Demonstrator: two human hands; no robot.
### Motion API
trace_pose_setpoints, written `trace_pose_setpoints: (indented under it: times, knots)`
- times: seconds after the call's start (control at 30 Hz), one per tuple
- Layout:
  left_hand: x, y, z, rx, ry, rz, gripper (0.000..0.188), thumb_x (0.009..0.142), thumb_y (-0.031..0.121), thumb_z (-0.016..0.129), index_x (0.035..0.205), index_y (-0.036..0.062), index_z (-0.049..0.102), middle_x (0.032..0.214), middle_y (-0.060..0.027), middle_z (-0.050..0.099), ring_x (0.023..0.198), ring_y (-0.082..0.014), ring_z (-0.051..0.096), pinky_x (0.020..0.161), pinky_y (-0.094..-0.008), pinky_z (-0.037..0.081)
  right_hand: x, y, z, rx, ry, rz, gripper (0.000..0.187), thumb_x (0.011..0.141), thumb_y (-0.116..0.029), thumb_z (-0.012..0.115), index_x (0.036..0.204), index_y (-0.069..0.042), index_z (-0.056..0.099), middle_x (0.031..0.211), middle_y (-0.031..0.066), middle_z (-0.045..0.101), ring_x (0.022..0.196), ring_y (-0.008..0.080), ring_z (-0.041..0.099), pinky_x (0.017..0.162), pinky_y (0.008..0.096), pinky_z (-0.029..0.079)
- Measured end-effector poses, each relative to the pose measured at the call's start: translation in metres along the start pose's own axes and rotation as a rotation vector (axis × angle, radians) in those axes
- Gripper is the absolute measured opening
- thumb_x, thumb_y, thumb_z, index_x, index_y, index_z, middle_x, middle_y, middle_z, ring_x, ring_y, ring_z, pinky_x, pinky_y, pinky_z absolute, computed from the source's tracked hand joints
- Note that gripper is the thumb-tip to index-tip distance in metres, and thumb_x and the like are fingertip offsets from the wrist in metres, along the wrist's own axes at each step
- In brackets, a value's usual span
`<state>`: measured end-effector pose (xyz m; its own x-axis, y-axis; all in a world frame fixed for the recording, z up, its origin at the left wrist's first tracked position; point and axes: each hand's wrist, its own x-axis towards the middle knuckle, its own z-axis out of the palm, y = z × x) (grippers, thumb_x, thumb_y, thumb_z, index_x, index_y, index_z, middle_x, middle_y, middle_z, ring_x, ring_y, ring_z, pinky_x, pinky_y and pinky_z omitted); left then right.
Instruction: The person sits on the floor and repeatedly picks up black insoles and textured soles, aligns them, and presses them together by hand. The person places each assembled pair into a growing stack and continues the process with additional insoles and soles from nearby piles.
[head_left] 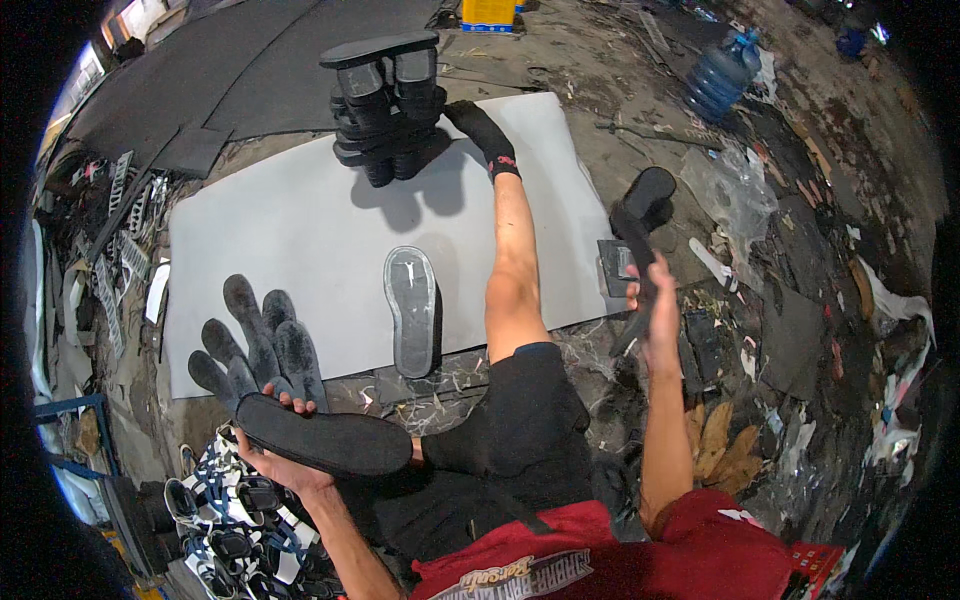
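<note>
My left hand (290, 470) grips a black shoe sole (325, 437), its dark flat face turned up, over my lap. At the right, my right hand (662, 315) closes round a dark, narrow piece (640, 245) seen edge-on; its kind is unclear. Next to that piece is a rounded black object (652, 190). A sole with a pale, glossy rim (413, 310) lies alone on the white sheet (300, 230). Several dark fuzzy soles (255, 325) fan out near my left hand. Further off stands a stack of black footwear (388, 110).
My outstretched leg (515, 260) crosses the sheet. A pile of white and navy straps (245, 520) lies at lower left. Scraps litter both sides. A blue water jug (722, 75) and a yellow container (488, 14) stand at the back; a clear plastic bag (735, 200) lies right.
</note>
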<state>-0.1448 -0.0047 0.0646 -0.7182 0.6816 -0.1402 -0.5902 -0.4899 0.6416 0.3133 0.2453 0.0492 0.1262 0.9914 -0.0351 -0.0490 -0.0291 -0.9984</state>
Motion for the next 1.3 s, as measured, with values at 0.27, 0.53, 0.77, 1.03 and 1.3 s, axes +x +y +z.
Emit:
trace_pose_setpoints:
  times: [0.27, 0.53, 0.77, 1.03, 1.3]
  knots:
    - [-0.01, -0.028, 0.03, -0.071, 0.019, -0.152, 0.067, 0.111, 0.065, 0.04, 0.161, 0.0205, 0.045, 0.104, -0.0162, 0.057, 0.083, -0.0266, 0.054, 0.074, -0.0433, 0.05, -0.034, -0.01, 0.0, 1.019, -0.39, 0.271, 0.077, 0.112, -0.059, 0.04, 0.158, 0.003, 0.046, 0.145, 0.0301, 0.063, 0.121, 0.0404, 0.066, 0.096, 0.0551, 0.06]
    - [-0.013, -0.035, 0.018, -0.095, -0.183, -0.292, 0.066, 0.112, 0.065, 0.043, 0.159, 0.0194, 0.046, 0.103, -0.0156, 0.055, 0.08, -0.0262, 0.051, 0.068, -0.041, 0.045, -0.074, 0.018, 0.057, 1.185, -0.559, 0.546, 0.084, 0.109, -0.067, 0.043, 0.154, 0.004, 0.05, 0.141, 0.0278, 0.064, 0.117, 0.0397, 0.071, 0.097, 0.0544, 0.061]
    - [-0.018, -0.052, 0.02, -0.151, -0.146, -0.261, 0.065, 0.112, 0.061, 0.045, 0.156, 0.0134, 0.05, 0.112, -0.0191, 0.059, 0.087, -0.0279, 0.055, 0.077, -0.0433, 0.047, -0.14, 0.016, 0.138, 0.824, -0.74, 0.769, 0.065, 0.112, -0.047, 0.053, 0.154, 0.003, 0.047, 0.132, 0.018, 0.068, 0.106, 0.0231, 0.07, 0.09, 0.0376, 0.062]
    - [-0.028, -0.053, 0.037, -0.178, -0.073, -0.225, 0.066, 0.113, 0.057, 0.048, 0.155, 0.0055, 0.05, 0.114, -0.0191, 0.062, 0.096, -0.0286, 0.058, 0.085, -0.0437, 0.051, -0.174, -0.014, 0.162, 0.02, -0.897, 0.199, 0.058, 0.109, -0.037, 0.064, 0.157, -0.007, 0.058, 0.128, 0.0134, 0.067, 0.107, 0.02, 0.063, 0.101, 0.0336, 0.05]
    - [-0.036, -0.06, 0.066, -0.152, -0.19, -0.227, 0.081, 0.111, 0.061, 0.051, 0.165, 0.0029, 0.039, 0.135, -0.0206, 0.071, 0.123, -0.0331, 0.07, 0.11, -0.0488, 0.057, -0.2, -0.064, 0.16, -0.419, -0.599, -0.369, 0.058, 0.085, -0.032, 0.087, 0.139, -0.013, 0.077, 0.121, 0.0259, 0.067, 0.11, 0.0391, 0.064, 0.098, 0.0451, 0.056]
